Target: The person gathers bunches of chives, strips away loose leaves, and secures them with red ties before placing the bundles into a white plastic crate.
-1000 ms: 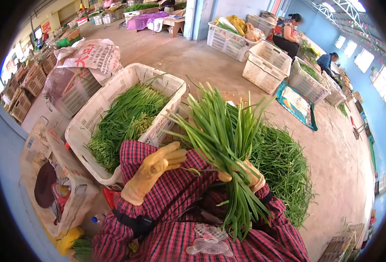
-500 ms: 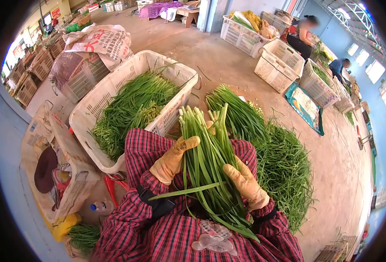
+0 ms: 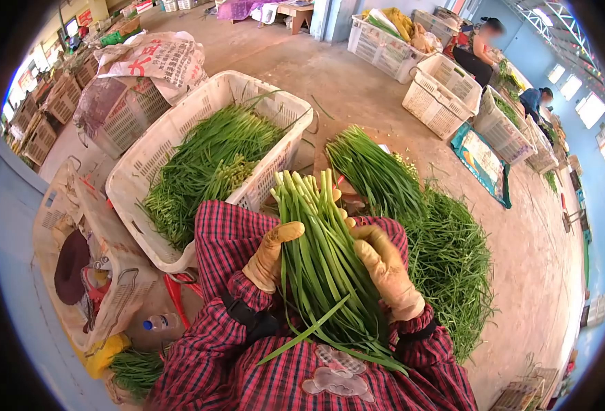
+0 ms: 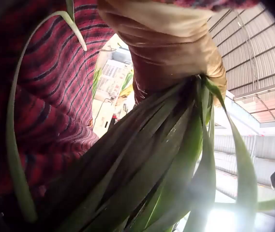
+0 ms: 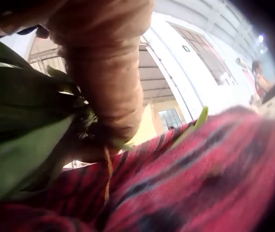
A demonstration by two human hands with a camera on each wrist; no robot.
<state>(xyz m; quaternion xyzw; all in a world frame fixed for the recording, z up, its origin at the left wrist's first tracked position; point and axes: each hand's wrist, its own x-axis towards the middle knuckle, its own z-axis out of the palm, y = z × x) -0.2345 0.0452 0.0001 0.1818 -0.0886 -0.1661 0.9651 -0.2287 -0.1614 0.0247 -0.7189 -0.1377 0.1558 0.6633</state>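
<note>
A bunch of long green stalks lies over the lap, pale cut ends pointing away from the body. On its left side my gloved left hand grips it, thumb on top, other fingers hidden beneath. The gloved right hand holds the bunch from the right, fingers curled round its far side. In the left wrist view leaves hang below the left glove. Dark leaves lie against the right glove in the right wrist view. One loose leaf crosses the bunch's lower part.
A white crate of stalks stands at the left front, beside a crate with a dark cloth. Right of the lap are a laid-out bunch and a green heap. Farther off are crates and two seated people.
From one second ago, the left hand has moved from beside the bunch to grip it. The bunch has come lower and straighter between both hands, and another bunch now shows beyond.
</note>
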